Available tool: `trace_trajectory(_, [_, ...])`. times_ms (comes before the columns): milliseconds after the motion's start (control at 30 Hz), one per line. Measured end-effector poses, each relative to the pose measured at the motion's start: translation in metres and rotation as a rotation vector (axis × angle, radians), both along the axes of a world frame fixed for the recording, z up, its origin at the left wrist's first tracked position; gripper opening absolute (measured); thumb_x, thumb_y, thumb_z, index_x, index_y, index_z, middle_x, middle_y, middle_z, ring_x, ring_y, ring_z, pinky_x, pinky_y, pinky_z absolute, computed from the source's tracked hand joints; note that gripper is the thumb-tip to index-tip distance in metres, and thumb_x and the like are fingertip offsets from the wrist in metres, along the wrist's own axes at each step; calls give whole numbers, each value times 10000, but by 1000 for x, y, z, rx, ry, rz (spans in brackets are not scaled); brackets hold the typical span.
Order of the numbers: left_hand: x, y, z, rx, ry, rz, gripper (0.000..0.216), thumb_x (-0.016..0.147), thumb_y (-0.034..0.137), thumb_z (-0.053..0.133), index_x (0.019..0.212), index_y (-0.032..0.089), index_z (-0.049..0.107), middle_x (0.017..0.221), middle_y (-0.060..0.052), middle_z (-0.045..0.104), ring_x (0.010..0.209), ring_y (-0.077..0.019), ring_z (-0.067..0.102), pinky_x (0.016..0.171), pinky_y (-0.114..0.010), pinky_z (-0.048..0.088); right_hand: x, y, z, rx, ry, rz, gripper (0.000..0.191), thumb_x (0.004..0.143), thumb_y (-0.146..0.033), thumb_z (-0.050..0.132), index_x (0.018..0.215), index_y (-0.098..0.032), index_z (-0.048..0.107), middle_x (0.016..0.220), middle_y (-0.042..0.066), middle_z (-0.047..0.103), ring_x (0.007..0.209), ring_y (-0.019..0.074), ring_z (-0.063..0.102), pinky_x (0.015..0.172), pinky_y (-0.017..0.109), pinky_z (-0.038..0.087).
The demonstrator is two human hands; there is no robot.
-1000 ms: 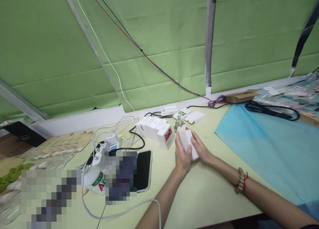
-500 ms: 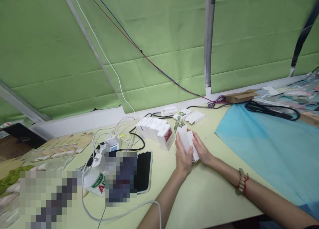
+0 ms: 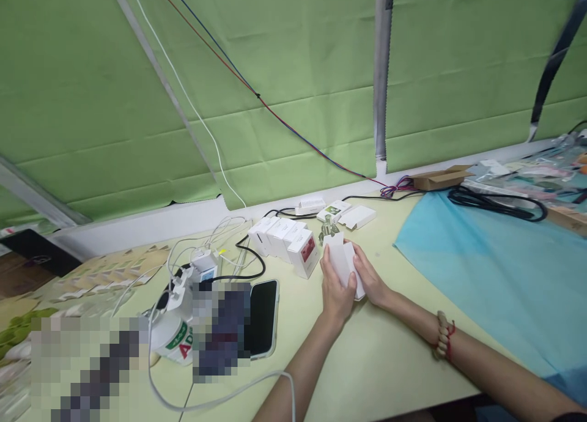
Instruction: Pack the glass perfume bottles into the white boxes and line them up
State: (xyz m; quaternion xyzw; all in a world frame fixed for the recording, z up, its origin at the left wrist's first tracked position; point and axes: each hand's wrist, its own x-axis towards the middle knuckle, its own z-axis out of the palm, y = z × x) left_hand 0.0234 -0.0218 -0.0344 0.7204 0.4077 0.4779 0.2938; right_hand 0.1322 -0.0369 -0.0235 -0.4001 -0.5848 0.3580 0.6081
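Both my hands hold a small white carton (image 3: 342, 264) just above the pale yellow table (image 3: 380, 361). My left hand (image 3: 334, 296) grips its near side, thumb laid across the front. My right hand (image 3: 370, 280) closes on its right side; the wrist wears a bead bracelet (image 3: 443, 341). The carton's top flap stands open. A row of small white boxes (image 3: 282, 241), one with a red mark, sits just left of my hands, and a small glass bottle (image 3: 327, 229) stands right behind the carton.
A black phone (image 3: 262, 317) lies face up at the left, beside a white charger block with tangled cables (image 3: 202, 264). More flat white boxes (image 3: 339, 213) sit by the wall. A blue cloth (image 3: 495, 275) covers the table's right side, with a coiled black cable (image 3: 499, 203).
The view has shifted slightly. My hands and the carton have stayed nearly in place, the fingers adjusting a little around the carton.
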Motion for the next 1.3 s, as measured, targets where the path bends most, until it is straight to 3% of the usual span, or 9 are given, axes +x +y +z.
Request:
trace_trajectory(367, [-2,-3,9,68,87,50,789,742,352,507,1410,80,187,1422,-214,281,1311,-315,339,996,-441,405,-7,-3,2,28,42,-30,560,956,-494,244,1443,-218,237,1397,96,381,1310,211,342,1088,386,313])
trace_trajectory(733, [-7,5,-5,267,26,0,807,752,398,476,1401,68,128,1413,-241,257,1319,-322,310,994,-455,390,-9,-8,2,106,1,-16,467,974,-440,243,1367,-199,318,1430,87,345,1305,204,350,1066,357,320])
trace_trajectory(1167, [-3,5,-8,275,-63,-54,860,821,615,383,1408,76,60,1391,-256,257,1284,-318,363,1005,-458,370,-4,-11,2,143,-27,-17,427,961,-414,310,1340,-223,353,1399,84,389,1227,213,438,1026,365,357])
trace_trajectory(1300, [-3,4,-7,327,-6,-37,891,812,674,340,1387,52,64,1340,-276,282,1251,-325,394,972,-459,395,-4,-12,2,180,-9,-39,418,958,-403,315,1332,-223,364,1352,87,434,1227,220,435,981,350,398])
